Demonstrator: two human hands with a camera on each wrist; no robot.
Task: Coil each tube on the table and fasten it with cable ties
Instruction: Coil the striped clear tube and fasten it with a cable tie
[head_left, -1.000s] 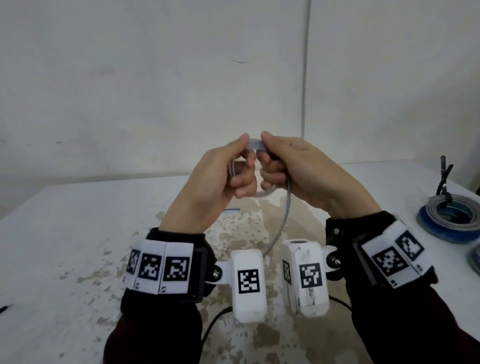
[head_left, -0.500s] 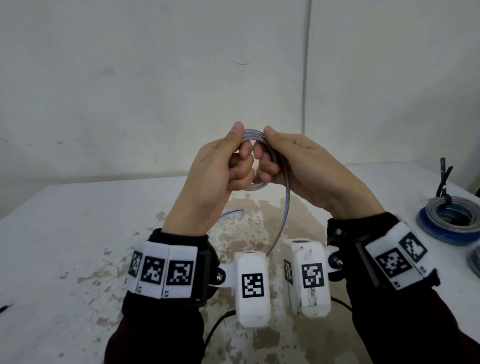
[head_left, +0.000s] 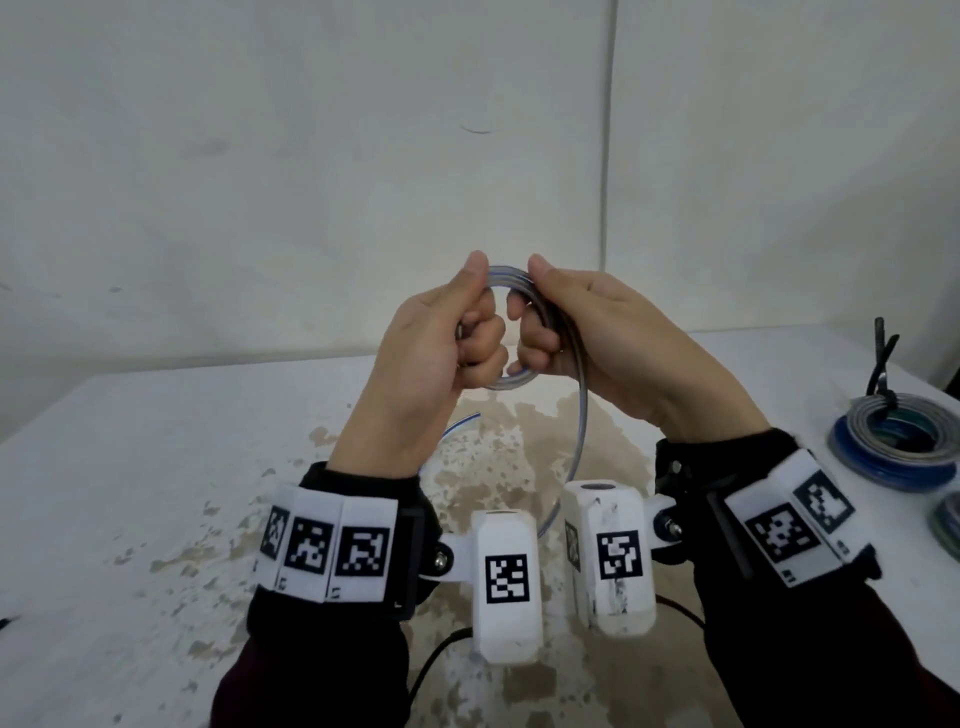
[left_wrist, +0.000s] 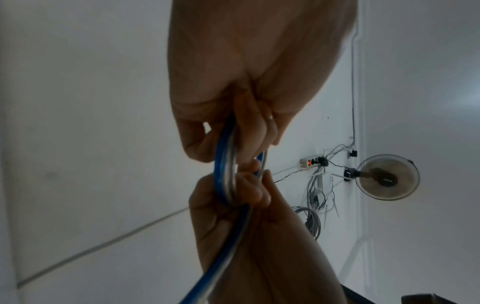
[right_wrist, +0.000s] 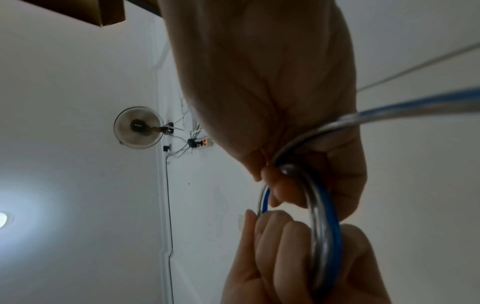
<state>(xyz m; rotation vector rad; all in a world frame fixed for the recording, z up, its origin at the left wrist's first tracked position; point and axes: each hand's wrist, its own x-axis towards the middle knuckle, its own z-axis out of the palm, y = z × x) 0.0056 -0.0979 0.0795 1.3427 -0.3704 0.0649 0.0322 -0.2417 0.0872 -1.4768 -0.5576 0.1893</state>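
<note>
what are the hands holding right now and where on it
Both hold the coiled tube: the left hand grips the coil's left side, the right hand its right side; the loose tail hangs below.

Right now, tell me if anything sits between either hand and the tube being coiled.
Nothing visible does. The left hand and right hand both already grip the tube directly, fingers curled through the small coil held above the table. The loose tail hangs free between the wrists.

Soft even head view; dim, bluish wrist views, ceiling lamp (right_wrist: 2, 219) glare.
</note>
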